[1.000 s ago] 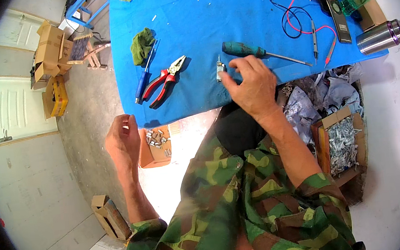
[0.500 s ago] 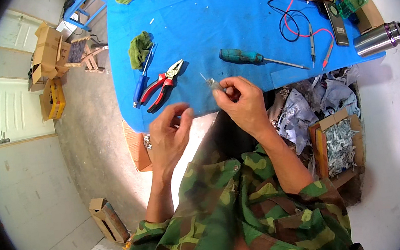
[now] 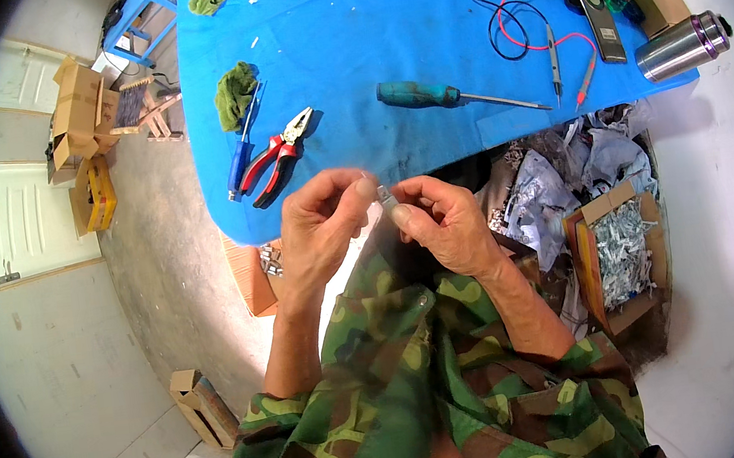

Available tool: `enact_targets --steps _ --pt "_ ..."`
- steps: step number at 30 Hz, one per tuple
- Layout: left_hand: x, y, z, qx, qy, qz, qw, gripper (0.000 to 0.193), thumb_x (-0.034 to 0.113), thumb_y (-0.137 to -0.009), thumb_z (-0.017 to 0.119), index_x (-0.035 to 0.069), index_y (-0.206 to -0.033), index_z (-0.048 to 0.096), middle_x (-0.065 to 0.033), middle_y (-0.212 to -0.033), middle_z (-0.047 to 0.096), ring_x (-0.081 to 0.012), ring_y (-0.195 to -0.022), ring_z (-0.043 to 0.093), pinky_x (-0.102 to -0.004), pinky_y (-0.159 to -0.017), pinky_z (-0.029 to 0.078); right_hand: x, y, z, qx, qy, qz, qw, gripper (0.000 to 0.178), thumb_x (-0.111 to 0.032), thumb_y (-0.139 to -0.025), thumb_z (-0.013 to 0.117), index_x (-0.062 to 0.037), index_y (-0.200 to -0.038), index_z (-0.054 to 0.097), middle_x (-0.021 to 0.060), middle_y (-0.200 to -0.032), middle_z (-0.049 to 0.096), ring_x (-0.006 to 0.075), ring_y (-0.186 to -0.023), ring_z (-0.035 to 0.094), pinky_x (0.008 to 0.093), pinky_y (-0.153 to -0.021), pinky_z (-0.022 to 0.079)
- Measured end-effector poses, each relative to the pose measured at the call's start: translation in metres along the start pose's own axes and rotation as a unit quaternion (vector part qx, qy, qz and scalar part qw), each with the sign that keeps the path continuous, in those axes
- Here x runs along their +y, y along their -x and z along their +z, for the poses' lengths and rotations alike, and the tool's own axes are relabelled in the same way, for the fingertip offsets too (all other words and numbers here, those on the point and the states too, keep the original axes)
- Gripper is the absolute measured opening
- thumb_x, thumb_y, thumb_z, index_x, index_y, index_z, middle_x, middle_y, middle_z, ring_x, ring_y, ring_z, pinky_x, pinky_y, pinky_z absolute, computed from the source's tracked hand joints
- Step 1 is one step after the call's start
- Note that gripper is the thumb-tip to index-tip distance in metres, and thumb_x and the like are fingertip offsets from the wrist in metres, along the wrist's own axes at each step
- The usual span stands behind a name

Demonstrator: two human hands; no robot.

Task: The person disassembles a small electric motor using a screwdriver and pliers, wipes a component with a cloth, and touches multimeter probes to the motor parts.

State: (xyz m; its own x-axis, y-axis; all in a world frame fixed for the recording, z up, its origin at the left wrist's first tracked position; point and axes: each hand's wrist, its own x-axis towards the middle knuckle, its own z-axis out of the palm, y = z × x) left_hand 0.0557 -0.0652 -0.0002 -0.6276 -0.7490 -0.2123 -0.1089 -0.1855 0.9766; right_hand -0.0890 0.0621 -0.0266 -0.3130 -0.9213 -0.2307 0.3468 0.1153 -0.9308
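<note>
Just off the table's near edge, my right hand [image 3: 448, 224] grips a small greyish, see-through piece [image 3: 386, 198] between thumb and forefinger. My left hand [image 3: 325, 220] meets it from the other side, thumb and forefinger pinched at its upper end. A whitish speck shows at those left fingertips, too small to name. Beyond my hands on the blue-covered table [image 3: 321, 62] lie red-and-black pliers [image 3: 280, 159], a blue-handled screwdriver [image 3: 243, 157] and a larger teal-handled screwdriver [image 3: 424, 94].
Green cloths [image 3: 234, 95] lie at the table's left. Red and black test leads [image 3: 554, 63], a dark flat device [image 3: 599, 22] and a steel flask [image 3: 681, 48] are at the right. Below the table stand a carton of silvery strips [image 3: 626, 258] and another carton with metal parts [image 3: 245, 274].
My left hand has moved up and right, closing its fingertips at the small piece. My right hand has drawn the piece down toward me. The view has shifted slightly.
</note>
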Motion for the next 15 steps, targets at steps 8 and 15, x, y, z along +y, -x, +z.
enact_targets --steps 8,15 --pt "-0.003 0.006 0.001 -0.015 -0.014 0.018 1.0 0.017 0.017 -0.102 0.069 0.0 -0.104 0.072 0.0027 -0.079 0.064 -0.0037 -0.066 0.054 -0.0202 -0.059 0.042 0.013 0.003 -0.008 -0.028 -0.12 0.033 0.992 0.031 -0.019 -0.106 0.061 0.0044 -0.126 0.067 0.0014 -0.092 0.067 0.0049 -0.073 0.056 0.0215 -0.061 0.047" --pt "-0.003 0.007 0.001 -0.031 0.07 0.009 0.997 0.016 0.017 -0.102 0.069 0.001 -0.1 0.069 -0.0008 -0.08 0.064 -0.0047 -0.063 0.053 -0.0217 -0.055 0.042 0.011 0.01 -0.006 -0.031 -0.109 -0.01 0.993 0.03 -0.02 -0.109 0.058 0.0038 -0.126 0.067 0.0021 -0.091 0.066 0.0048 -0.071 0.054 0.022 -0.059 0.046"
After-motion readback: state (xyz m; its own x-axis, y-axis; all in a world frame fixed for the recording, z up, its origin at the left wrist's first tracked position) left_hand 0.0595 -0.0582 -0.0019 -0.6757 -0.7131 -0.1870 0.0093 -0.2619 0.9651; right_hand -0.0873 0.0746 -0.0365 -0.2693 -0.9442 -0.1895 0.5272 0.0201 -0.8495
